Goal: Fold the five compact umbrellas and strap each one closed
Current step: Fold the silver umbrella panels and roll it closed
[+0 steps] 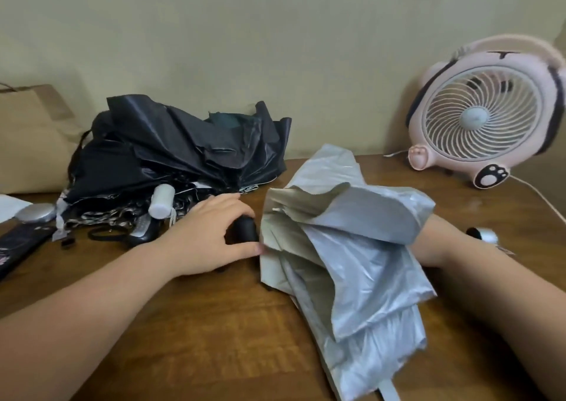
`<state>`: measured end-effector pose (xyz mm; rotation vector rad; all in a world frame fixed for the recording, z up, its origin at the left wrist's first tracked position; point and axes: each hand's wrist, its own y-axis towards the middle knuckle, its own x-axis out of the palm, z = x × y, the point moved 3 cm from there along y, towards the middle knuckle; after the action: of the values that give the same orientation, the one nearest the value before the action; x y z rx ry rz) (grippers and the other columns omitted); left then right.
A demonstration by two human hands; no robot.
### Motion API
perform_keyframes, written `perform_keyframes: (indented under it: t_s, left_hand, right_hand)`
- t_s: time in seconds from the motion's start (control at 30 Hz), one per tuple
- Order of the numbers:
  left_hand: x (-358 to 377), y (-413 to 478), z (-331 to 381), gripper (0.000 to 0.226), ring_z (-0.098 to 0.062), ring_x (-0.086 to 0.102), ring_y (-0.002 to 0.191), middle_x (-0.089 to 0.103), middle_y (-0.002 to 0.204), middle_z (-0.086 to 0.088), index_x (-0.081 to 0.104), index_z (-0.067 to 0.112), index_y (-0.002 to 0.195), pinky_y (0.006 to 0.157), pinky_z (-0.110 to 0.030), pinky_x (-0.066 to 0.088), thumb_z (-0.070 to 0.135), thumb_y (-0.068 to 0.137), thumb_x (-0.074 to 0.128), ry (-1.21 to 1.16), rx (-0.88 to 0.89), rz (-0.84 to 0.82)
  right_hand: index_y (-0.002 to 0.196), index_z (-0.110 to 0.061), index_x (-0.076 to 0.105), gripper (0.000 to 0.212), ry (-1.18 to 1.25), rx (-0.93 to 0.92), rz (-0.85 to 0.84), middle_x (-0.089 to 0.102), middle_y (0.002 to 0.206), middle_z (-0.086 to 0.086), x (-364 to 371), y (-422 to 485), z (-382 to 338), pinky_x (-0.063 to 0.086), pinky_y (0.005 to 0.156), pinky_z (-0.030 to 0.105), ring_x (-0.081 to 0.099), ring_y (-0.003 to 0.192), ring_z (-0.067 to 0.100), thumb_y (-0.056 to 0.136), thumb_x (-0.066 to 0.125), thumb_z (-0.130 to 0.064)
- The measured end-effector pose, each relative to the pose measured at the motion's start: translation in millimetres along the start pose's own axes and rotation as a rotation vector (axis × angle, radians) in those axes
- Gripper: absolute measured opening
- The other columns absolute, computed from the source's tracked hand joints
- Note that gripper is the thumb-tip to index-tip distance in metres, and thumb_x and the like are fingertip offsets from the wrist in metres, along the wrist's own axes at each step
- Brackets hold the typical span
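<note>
A silver-grey compact umbrella (352,262) lies loosely bunched on the wooden table (199,324), its canopy unrolled and its strap (390,393) hanging at the near edge. My left hand (214,235) is closed around its black handle (243,230). My right hand (435,241) reaches under the canopy from the right; only the wrist shows and the fingers are hidden. A heap of black unfolded umbrellas (183,149) sits at the back left, one with a white handle (162,200). A dark folded umbrella (18,247) lies at the far left.
A pink desk fan (487,115) stands at the back right, its white cable (539,195) trailing over the table. A brown paper bag (27,137) leans on the wall at the left. A small black and silver object (484,234) lies beside my right forearm.
</note>
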<state>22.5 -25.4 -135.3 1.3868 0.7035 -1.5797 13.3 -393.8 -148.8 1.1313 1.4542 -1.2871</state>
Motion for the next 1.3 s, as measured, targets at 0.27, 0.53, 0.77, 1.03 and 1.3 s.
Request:
perform_keyframes:
  t_s: [0.27, 0.53, 0.77, 1.03, 1.3]
  left_hand:
    - [-13, -24, -16, 0.048, -0.013, 0.029, 0.151, 0.039, 0.16, 0.006, 0.052, 0.04, 0.137, 0.118, -0.039, 0.033, 0.051, 0.092, 0.065, 0.035, -0.194, 0.032]
    - [-5, -49, 122, 0.037, -0.016, 0.052, 0.078, 0.052, 0.084, 0.01, 0.052, 0.024, 0.089, 0.071, -0.031, 0.043, 0.047, 0.075, 0.078, 0.051, 0.341, 0.223]
    - [-31, 7, 127, 0.017, -0.017, 0.063, 0.071, 0.064, 0.074, 0.005, 0.064, 0.026, 0.086, 0.064, -0.04, 0.053, 0.042, 0.089, 0.066, -0.404, 0.177, 0.441]
    - [-14, 88, 31, 0.025, -0.025, 0.044, 0.079, 0.047, 0.078, -0.004, 0.048, 0.008, 0.075, 0.073, -0.031, 0.034, 0.005, 0.099, 0.049, -0.436, -0.538, 0.312]
    - [-73, -9, 102, 0.026, -0.035, 0.059, 0.089, 0.059, 0.094, -0.016, 0.066, -0.003, 0.089, 0.08, -0.047, 0.048, -0.015, 0.077, 0.045, -0.195, 0.213, 0.996]
  right_hand:
    - [0.112, -0.026, 0.069, 0.039, 0.035, -0.113, -0.055, 0.068, 0.117, -0.004, -27, -11, -50, 0.051, 0.096, 0.04, 0.062, 0.102, 0.021, 0.085, 0.058, -0.052]
    - [0.09, -0.031, 0.054, 0.011, -0.001, -0.188, 0.099, 0.059, 0.097, -0.008, -16, -14, -47, 0.052, 0.085, 0.038, 0.058, 0.092, 0.022, 0.094, 0.055, -0.042]
    - [0.08, -0.014, 0.055, 0.018, -0.054, -0.24, 0.092, 0.058, 0.086, 0.0, -12, -15, -57, 0.05, 0.086, 0.037, 0.061, 0.098, 0.031, 0.096, 0.054, -0.021]
    - [0.108, -0.033, 0.062, 0.028, 0.2, -0.284, 0.141, 0.07, 0.1, -0.015, -9, -3, -53, 0.056, 0.084, 0.038, 0.064, 0.091, 0.015, 0.082, 0.066, -0.041]
    - [0.129, -0.026, 0.053, 0.053, 0.4, -0.427, 0.287, 0.058, 0.115, -0.01, -35, -31, -34, 0.049, 0.091, 0.025, 0.057, 0.107, 0.008, 0.078, 0.067, -0.018]
